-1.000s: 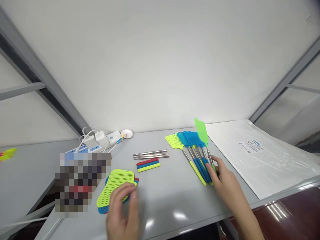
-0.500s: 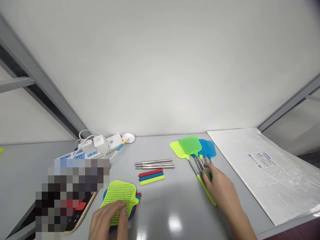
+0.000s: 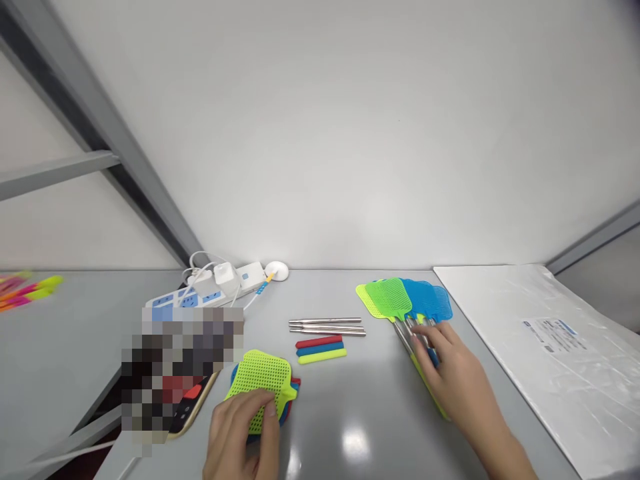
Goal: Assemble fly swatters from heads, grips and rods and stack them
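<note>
My left hand (image 3: 243, 433) rests on a stack of loose fly swatter heads, its curved fingers and thumb apart on the yellow-green head (image 3: 263, 377) on top. Blue and red heads peek out beneath. On the right, my right hand (image 3: 453, 370) is closed around the metal shafts of several fly swatters lying fanned out. Their mesh heads are bright green (image 3: 390, 298), yellow-green (image 3: 367, 303) and blue (image 3: 433, 301). Which shaft it pinches is partly hidden by the fingers. Between the hands lie metal rods (image 3: 327, 327) and red, blue and yellow handle sleeves (image 3: 323, 357).
A white wrapped flat package (image 3: 505, 313) with a label lies at the right. On the left are a power strip (image 3: 187, 300) with chargers, a white round device (image 3: 277, 271) and a phone (image 3: 193, 410), partly pixelated. Blurred colourful sticks (image 3: 30, 290) show far left.
The view has shifted, so most things appear farther right. The blue swatter heads are spread out more beside the green one. My left hand stays on the stack.
</note>
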### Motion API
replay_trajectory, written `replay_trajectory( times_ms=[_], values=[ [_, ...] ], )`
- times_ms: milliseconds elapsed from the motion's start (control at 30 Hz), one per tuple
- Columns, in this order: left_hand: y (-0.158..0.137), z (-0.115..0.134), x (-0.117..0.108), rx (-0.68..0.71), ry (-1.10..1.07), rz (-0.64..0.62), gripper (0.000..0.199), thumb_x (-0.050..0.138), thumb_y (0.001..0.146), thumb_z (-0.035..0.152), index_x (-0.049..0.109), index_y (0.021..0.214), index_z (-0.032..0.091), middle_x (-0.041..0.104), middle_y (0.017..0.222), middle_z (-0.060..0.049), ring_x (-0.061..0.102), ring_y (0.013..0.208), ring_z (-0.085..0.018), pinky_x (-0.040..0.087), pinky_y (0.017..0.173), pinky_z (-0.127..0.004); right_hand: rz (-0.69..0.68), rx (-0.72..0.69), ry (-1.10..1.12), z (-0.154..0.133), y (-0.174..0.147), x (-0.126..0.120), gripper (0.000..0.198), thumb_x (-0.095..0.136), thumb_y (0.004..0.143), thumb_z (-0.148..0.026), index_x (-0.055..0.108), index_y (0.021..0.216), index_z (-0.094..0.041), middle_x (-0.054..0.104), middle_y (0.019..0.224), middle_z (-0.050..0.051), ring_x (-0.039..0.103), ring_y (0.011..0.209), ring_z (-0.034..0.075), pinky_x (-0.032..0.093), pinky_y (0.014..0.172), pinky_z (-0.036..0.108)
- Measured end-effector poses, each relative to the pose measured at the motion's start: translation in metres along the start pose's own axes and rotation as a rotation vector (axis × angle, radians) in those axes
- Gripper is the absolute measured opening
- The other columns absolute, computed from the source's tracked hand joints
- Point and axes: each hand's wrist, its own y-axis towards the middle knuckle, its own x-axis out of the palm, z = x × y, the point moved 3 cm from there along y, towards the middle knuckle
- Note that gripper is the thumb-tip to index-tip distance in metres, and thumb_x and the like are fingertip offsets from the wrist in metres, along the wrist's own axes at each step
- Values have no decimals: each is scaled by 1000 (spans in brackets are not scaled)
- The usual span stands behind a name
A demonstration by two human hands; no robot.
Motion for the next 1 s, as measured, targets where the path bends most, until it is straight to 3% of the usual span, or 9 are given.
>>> replay_trajectory(
  times_ms=[133,300,533,800,1000],
  values=[
    [-2,2,1,39,-6,-47,21,56,90,6,61,105,20,65,96,-7,55,94,-23,45,84,-38,-187,-261,-26,-51,39,4,29,36,101,-31,64,104,-25,65,95,5,63,76,19,41,63,29],
    [-6,11,5,-9,83,-188,22,56,90,9,63,105,25,67,104,-5,52,101,-26,38,89,-44,-423,-525,-101,-103,83,43,27,43,98,-27,69,93,-23,67,91,5,62,71,17,36,59,27],
    [3,30,21,-133,118,-291,18,56,91,18,65,103,28,70,115,1,53,109,-29,30,95,-52,-556,-630,-74,-116,105,74,17,54,89,-25,70,86,-24,70,85,2,61,68,15,36,57,25],
    [5,33,36,-169,111,-465,18,49,96,20,60,107,28,68,119,-1,49,121,-30,20,105,-64,-476,-650,-105,-112,104,71,15,51,85,-18,66,82,-20,67,84,4,59,68,16,35,60,27],
    [2,40,47,-121,210,-478,14,59,92,22,61,105,27,65,114,-3,54,106,-27,31,101,-62,-262,-535,-112,-100,101,28,8,49,86,-24,57,86,-21,64,80,3,55,64,18,35,60,30]
  ],
)
